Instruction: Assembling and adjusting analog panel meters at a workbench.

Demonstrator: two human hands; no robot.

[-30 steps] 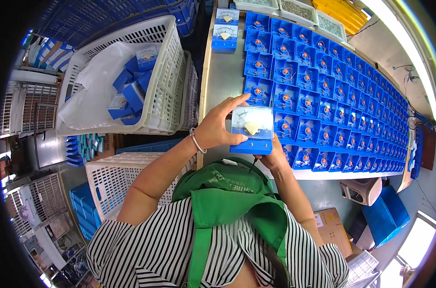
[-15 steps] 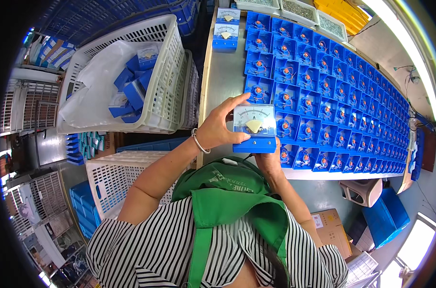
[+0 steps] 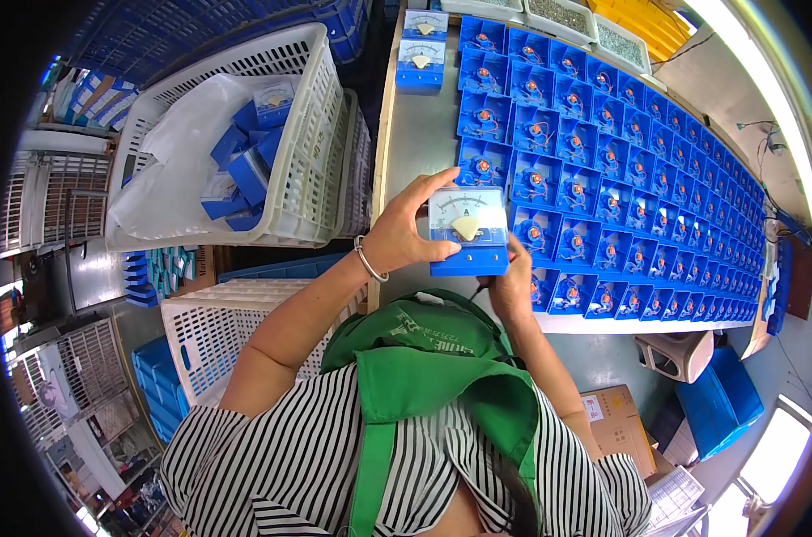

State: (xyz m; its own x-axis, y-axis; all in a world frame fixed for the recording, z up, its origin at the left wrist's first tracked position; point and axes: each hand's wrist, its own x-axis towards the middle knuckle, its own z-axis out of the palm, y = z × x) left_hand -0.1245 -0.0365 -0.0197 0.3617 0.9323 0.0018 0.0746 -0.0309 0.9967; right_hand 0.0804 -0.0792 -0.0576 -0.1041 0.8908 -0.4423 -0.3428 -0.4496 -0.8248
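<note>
View from above of a pale workbench point(image 3: 421, 125) that bears an array of open blue casings point(image 3: 612, 192), the landmark for all places given here. Each casing whose inside can be made out contains an orange-red part and wires. Well to the left of the array, beyond the bench edge, stands a white slatted crate point(image 3: 303, 170) with a translucent bag point(image 3: 182, 134) and a heap of blue-cased units point(image 3: 249, 174). A lower white crate point(image 3: 211, 331) lies left of the array and nearer the person, who wears a green apron point(image 3: 415, 389). On the near side of the array are a blue bin point(image 3: 723, 398), a cardboard carton point(image 3: 616, 425) and a beige stool point(image 3: 679, 353). Just left of the array's far corner sit two similar meters point(image 3: 420, 72).

The left hand point(image 3: 404, 234) is clamped on the left side of a blue dial meter point(image 3: 467, 234), thumb on its front; the meter is held at the array's left edge, near the close rows, dial up. The right hand point(image 3: 513, 285) touches the meter's lower right; its fingers are partly hidden, so its closure cannot be told. Smallest: a bracelet point(image 3: 371, 264) on the left wrist and the dial's cream fan-shaped piece point(image 3: 467, 228).
</note>
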